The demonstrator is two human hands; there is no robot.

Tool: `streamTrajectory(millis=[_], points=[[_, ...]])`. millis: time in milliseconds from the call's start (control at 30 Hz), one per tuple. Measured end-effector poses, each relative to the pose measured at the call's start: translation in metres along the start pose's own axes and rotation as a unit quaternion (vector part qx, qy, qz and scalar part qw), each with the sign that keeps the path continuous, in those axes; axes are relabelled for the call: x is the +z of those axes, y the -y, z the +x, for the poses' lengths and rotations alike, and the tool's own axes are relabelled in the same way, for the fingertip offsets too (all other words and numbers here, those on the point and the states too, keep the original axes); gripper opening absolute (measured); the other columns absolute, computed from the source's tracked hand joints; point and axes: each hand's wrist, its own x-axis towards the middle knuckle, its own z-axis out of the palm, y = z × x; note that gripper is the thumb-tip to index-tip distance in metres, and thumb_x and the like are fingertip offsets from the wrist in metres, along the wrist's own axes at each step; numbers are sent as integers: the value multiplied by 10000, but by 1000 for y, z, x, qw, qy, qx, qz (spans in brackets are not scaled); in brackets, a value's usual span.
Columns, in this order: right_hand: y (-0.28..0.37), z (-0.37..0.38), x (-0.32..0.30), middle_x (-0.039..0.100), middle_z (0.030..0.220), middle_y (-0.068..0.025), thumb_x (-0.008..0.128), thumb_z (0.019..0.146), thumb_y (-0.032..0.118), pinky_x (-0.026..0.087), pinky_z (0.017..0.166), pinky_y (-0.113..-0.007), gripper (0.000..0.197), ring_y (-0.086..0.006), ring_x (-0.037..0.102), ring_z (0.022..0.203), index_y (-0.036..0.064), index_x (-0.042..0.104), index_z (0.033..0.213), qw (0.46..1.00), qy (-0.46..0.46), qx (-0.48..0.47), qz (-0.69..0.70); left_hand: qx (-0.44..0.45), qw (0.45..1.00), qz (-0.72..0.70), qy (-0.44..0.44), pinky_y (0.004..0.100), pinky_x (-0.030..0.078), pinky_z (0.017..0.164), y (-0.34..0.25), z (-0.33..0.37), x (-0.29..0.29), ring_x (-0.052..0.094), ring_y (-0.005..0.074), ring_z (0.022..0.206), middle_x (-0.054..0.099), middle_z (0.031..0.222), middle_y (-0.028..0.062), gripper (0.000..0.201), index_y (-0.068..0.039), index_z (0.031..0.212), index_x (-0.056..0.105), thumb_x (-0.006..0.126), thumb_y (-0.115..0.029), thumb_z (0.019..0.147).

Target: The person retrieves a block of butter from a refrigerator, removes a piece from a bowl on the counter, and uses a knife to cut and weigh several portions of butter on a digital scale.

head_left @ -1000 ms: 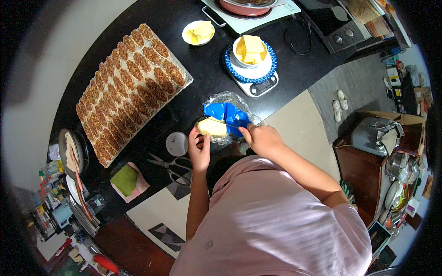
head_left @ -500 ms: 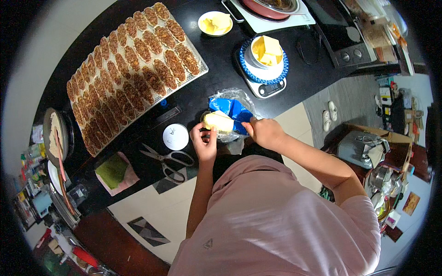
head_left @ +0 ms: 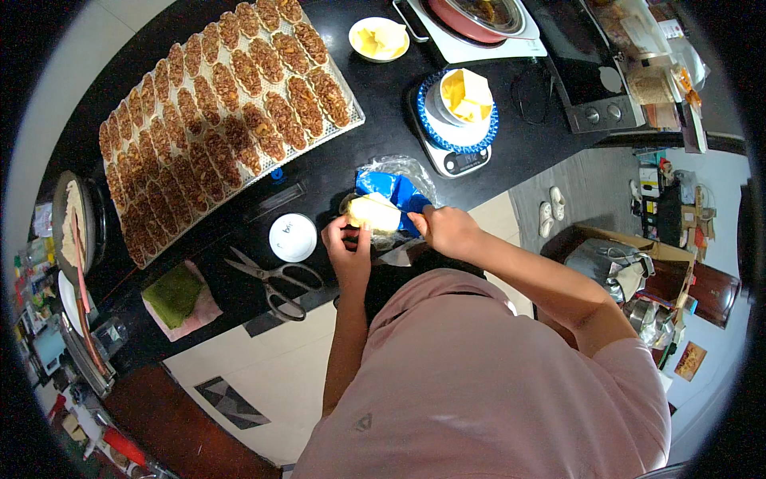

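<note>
Near the counter's front edge, a pale yellow block of butter (head_left: 374,212) lies on an opened blue and clear plastic wrapper (head_left: 396,184). Fingers of my left hand (head_left: 348,249) are closed round the butter's left end and near side. My right hand (head_left: 448,231) is in a fist just right of the block, gripping what looks like a knife; its thin blade, seen nearly edge-on, meets the butter, and the handle is hidden in my fingers. Beyond the wrapper, a white tub of butter chunks (head_left: 465,97) stands on a blue-rimmed plate (head_left: 456,139) on a kitchen scale (head_left: 467,163).
A tray of nut-topped oval pastries (head_left: 231,104) fills the far left. Scissors (head_left: 275,281), a round white lid (head_left: 293,238) and a folded green cloth (head_left: 177,297) lie left of my hands. A bowl of butter (head_left: 379,40), a red pot (head_left: 479,17) and a microwave (head_left: 590,80) stand behind.
The view has shifted slightly, moving most of the counter things leftward in the picture. Both hands stay at the butter, and the right fist sits a little closer to it.
</note>
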Motion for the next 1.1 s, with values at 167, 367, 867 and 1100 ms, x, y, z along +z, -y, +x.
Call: streamTrajectory(millis=[167, 367, 867, 1100], points=[[0, 7, 6, 626, 683, -269, 415, 981, 433, 497, 613, -526, 509, -445, 625, 656, 1, 622, 808, 999, 26, 20, 11, 4, 1000, 12, -1, 277, 455, 672, -4, 1, -1, 536, 159, 858, 458, 1081, 89, 343, -56, 1108, 528, 707, -159, 834], [-3, 17, 21, 657, 750, -251, 343, 985, 486, 520, 668, -517, 581, -430, 652, 721, 3, 645, 871, 996, 74, 48, 6, 26, 999, 26, -6, 286, 459, 681, -3, 2, -3, 536, 161, 859, 451, 1080, 88, 377, -54, 1113, 521, 725, -191, 827], [-21, 33, 24, 663, 801, -249, 328, 986, 503, 510, 728, -502, 599, -423, 647, 764, 15, 656, 872, 986, 122, 16, 111, 219, 886, 292, 286, 447, 411, 922, -107, 80, -11, 555, 325, 1074, 603, 1170, 126, 404, -118, 1221, 576, 652, -210, 835], [-24, 21, -14, 655, 713, -233, 399, 952, 521, 522, 668, -488, 580, -404, 654, 696, 23, 676, 845, 997, 16, 30, 67, 293, 780, 334, 441, 384, 450, 800, -130, 137, 21, 613, 285, 836, 666, 837, 87, 162, -89, 835, 692, 738, -217, 747]])
